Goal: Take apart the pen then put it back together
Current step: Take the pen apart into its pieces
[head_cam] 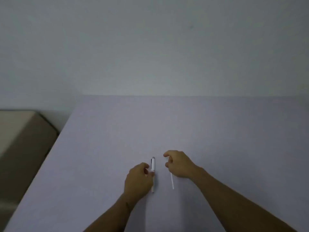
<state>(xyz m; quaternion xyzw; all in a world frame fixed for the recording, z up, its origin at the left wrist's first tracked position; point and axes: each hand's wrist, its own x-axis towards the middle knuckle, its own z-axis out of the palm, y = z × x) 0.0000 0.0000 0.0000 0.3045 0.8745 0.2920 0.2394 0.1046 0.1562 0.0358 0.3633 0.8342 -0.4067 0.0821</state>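
1. While the left hand point(138, 179) pinches the pen body point(153, 171) on the table point(217, 131), the right hand point(178, 164) curls around the thin refill point(172, 180); whether it grips is unclear.
2. Progress, judged: pen apart, reassembly pending.
3. Surroundings: plain lilac tabletop, pale wall point(150, 47), beige furniture point(20, 131) at left.

left hand point(138, 179) on pen point(153, 166), right hand point(179, 164) over refill point(172, 181)

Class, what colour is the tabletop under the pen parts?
Pale lilac-grey tabletop, plain, seen in the head view.
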